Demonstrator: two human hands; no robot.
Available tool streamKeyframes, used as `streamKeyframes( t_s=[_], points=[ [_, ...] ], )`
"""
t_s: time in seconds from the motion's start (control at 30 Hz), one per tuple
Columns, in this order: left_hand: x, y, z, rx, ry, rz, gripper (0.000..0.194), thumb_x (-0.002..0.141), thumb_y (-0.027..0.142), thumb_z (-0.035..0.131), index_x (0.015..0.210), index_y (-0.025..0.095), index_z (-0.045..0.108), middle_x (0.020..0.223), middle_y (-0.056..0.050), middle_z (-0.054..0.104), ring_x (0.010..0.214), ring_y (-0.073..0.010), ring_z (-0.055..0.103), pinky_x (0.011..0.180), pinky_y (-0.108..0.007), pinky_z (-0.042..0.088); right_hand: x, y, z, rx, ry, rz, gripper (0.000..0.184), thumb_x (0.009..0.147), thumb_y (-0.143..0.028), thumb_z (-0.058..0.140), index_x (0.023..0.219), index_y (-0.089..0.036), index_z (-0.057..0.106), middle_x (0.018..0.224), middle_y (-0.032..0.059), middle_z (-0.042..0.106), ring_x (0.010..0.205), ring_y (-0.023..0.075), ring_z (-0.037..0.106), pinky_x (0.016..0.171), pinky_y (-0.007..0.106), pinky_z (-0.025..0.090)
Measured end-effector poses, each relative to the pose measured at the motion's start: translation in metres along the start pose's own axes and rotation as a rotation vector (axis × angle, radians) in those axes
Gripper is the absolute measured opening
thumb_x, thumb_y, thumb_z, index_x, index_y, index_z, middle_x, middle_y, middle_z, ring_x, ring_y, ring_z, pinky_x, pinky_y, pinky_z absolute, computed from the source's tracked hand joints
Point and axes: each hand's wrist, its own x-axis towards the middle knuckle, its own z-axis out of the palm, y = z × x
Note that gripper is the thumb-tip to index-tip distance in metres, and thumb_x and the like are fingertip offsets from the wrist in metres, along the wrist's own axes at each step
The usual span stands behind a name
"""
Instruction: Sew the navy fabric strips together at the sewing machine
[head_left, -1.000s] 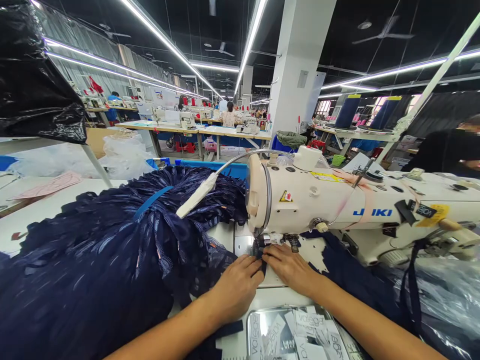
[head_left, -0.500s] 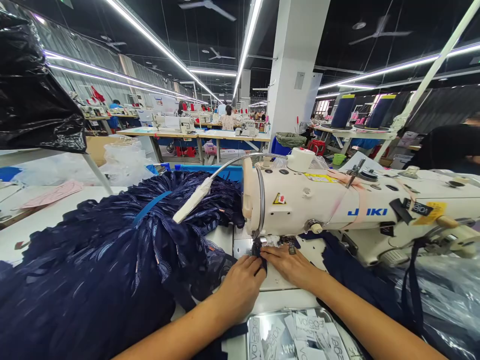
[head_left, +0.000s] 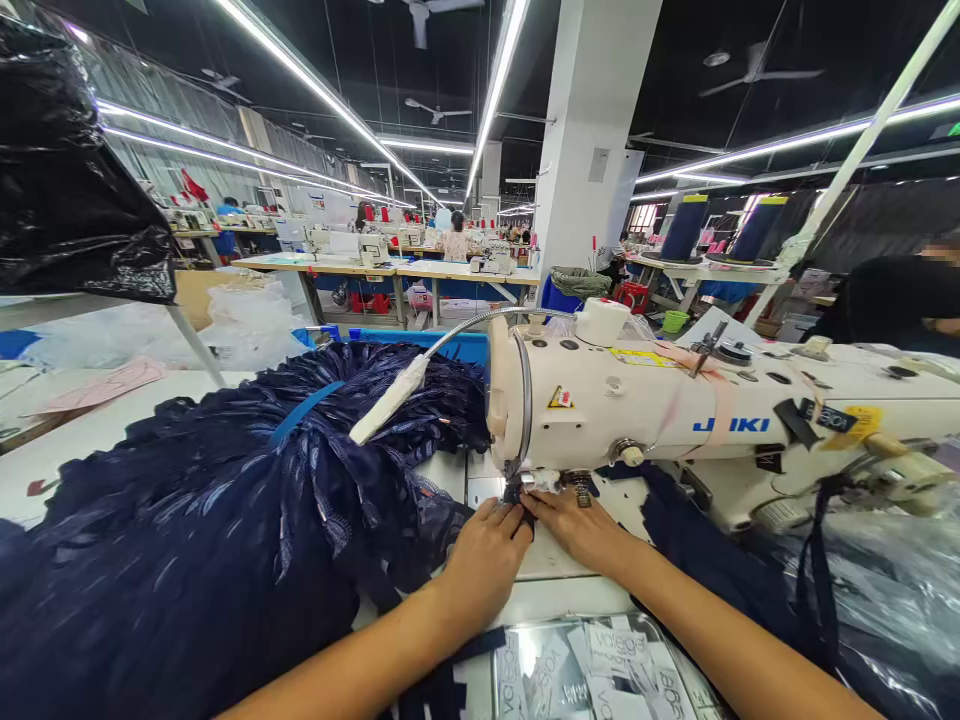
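A cream sewing machine (head_left: 585, 400) stands before me, its needle area just beyond my fingertips. My left hand (head_left: 487, 550) is closed on a piece of dark navy fabric (head_left: 529, 521) beside the presser foot. From the other side, the fingers of my right hand (head_left: 574, 520) press on the same fabric, their tips close to the left ones. Most of that piece is hidden beneath my fingers. A large bundle of navy lace-edged garments (head_left: 225, 520), tied with a blue strip (head_left: 304, 412), lies to the left.
A metal tray (head_left: 498, 690) of printed white labels (head_left: 619, 650) sits between my forearms. More navy cloth (head_left: 697, 540) and clear plastic (head_left: 892, 580) lie at right. A lamp on a bent metal neck (head_left: 465, 325) arches over the bundle. Another person (head_left: 892, 305) is at far right.
Both hands stay by the needle with hardly any shift. A dark fabric strip below my left wrist has moved slightly beside the tray. The view has tilted very slightly.
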Motion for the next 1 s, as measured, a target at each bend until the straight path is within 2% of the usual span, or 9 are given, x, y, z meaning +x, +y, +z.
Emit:
streamKeyframes(
  t_s=[0.2,0.33,0.47,0.6,0.73,0.83,1.0],
  points=[
    [0.003,0.002,0.002,0.034,0.027,-0.030,0.023,0.078,0.003,0.046,0.095,0.008,0.061,0.101,-0.013,0.065,0.094,-0.0237,0.059,0.089,-0.038,0.042,0.003,-0.002,-0.005,-0.082,0.004,-0.005,0.042,0.079,-0.002,0.044,0.117,-0.013,0.056,0.107,0.0126,0.064,0.083,0.0230,0.062,0.070,0.035,0.049],
    [0.001,0.004,0.002,0.009,0.071,-0.049,0.027,0.079,0.004,0.045,0.103,0.007,0.059,0.101,-0.014,0.065,0.093,-0.0245,0.059,0.088,-0.039,0.041,0.005,-0.002,-0.005,-0.059,0.008,-0.001,0.039,0.079,-0.003,0.046,0.116,-0.011,0.056,0.101,0.0124,0.066,0.083,0.0229,0.062,0.071,0.034,0.049],
    [-0.008,0.000,-0.008,-0.184,0.069,-0.052,0.034,0.079,0.002,0.041,0.107,0.014,0.057,0.100,-0.009,0.065,0.095,-0.0214,0.057,0.092,-0.040,0.036,0.005,-0.002,-0.005,-0.004,0.053,0.033,0.036,0.081,-0.006,0.045,0.115,-0.011,0.057,0.096,0.0127,0.067,0.084,0.0224,0.061,0.071,0.032,0.047],
    [-0.015,-0.018,-0.019,-0.335,0.005,-0.088,0.038,0.074,-0.002,0.039,0.096,0.018,0.061,0.091,-0.006,0.066,0.089,-0.0192,0.058,0.089,-0.040,0.036,0.004,-0.005,-0.006,0.037,0.138,0.026,0.027,0.085,-0.014,0.044,0.105,-0.012,0.062,0.095,0.0132,0.065,0.080,0.0222,0.061,0.070,0.033,0.048],
    [-0.012,-0.034,-0.024,-0.357,0.016,-0.123,0.036,0.069,-0.001,0.038,0.089,0.016,0.062,0.084,-0.006,0.064,0.084,-0.0190,0.057,0.090,-0.041,0.035,0.003,-0.014,-0.009,0.125,0.193,-0.006,0.022,0.085,-0.015,0.046,0.096,-0.014,0.064,0.093,0.0105,0.063,0.077,0.0199,0.060,0.064,0.029,0.049],
    [-0.007,-0.033,-0.024,-0.319,0.010,-0.101,0.029,0.077,0.005,0.038,0.091,0.015,0.062,0.080,-0.007,0.059,0.080,-0.0199,0.054,0.085,-0.040,0.038,0.003,-0.017,-0.009,0.184,0.200,0.002,0.021,0.085,-0.014,0.046,0.096,-0.014,0.064,0.090,0.0100,0.062,0.075,0.0198,0.059,0.061,0.029,0.050],
    [-0.005,-0.030,-0.018,-0.246,-0.036,-0.072,0.030,0.081,0.007,0.042,0.100,0.016,0.063,0.084,-0.007,0.056,0.085,-0.0218,0.049,0.078,-0.037,0.040,0.002,-0.011,-0.001,0.399,0.246,0.058,0.025,0.085,-0.013,0.045,0.102,-0.015,0.063,0.096,0.0092,0.062,0.080,0.0189,0.059,0.069,0.030,0.051]
  ],
)
